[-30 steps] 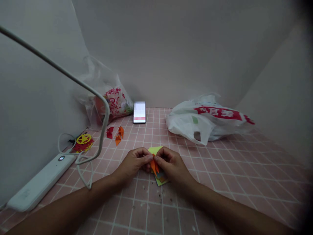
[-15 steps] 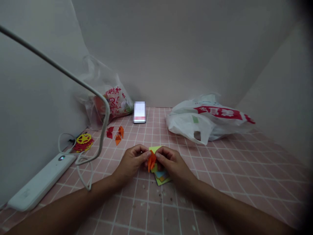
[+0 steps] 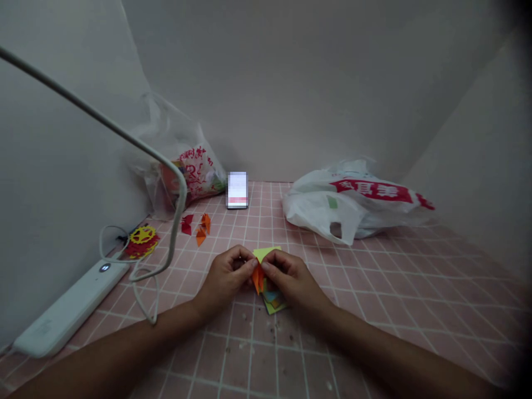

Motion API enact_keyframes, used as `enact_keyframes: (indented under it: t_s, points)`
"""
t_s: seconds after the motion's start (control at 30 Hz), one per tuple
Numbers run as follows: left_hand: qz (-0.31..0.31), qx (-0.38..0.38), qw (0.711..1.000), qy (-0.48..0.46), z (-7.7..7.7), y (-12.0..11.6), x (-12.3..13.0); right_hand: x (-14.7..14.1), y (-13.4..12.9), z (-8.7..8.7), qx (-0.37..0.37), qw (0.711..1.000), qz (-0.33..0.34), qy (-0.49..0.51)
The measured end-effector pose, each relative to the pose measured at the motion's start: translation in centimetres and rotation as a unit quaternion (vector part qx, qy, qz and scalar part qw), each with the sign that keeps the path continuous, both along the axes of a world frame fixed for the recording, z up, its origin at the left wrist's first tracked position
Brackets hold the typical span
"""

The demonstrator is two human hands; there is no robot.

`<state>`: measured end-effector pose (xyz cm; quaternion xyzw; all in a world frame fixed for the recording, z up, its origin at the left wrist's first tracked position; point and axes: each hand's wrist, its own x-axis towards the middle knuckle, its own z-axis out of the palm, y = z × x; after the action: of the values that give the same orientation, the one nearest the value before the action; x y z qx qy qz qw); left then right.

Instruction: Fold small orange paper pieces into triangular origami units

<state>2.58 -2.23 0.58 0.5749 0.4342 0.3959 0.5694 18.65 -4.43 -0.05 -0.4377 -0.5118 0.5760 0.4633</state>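
An orange folded paper (image 3: 258,279) is pinched between both hands, its pointed ends hanging down. My left hand (image 3: 231,272) closes thumb and finger on its left side. From the right, my right hand (image 3: 286,271) grips the upper part of the same piece. Beneath the hands lies a stack of coloured paper squares (image 3: 274,303), with yellow on top and blue and other colours showing; my right hand partly covers it. Farther left on the table rest orange paper figures (image 3: 201,236) and a red paper figure (image 3: 187,224).
A lit phone (image 3: 237,190) leans at the back. Plastic bags stand left (image 3: 187,172) and right (image 3: 353,202). A white power bank (image 3: 70,310) with a cable lies at left, near yellow and red gear-shaped pieces (image 3: 143,238). A grey bent rod (image 3: 103,119) crosses the upper left.
The orange folded paper has turned slightly between the fingers, and its points now hang straighter down. My right fingers have shifted a little to the left along it.
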Motion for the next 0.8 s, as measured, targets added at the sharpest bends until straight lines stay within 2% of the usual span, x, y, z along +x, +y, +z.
enact_keyframes:
  t_s: [0.27, 0.47, 0.8]
  points:
    - [-0.003, 0.003, 1.000, 0.015, -0.13, -0.07, -0.11, 0.06, -0.15, 0.13, 0.009, 1.000, -0.005, -0.014]
    - [-0.015, 0.034, 0.999, 0.039, -0.02, -0.09, -0.18, 0.13, -0.12, 0.22, 0.033, 0.999, 0.002, -0.033]
    - [-0.015, 0.018, 0.999, 0.030, -0.02, -0.12, -0.08, 0.19, -0.01, -0.13, 0.033, 0.999, 0.014, -0.027]
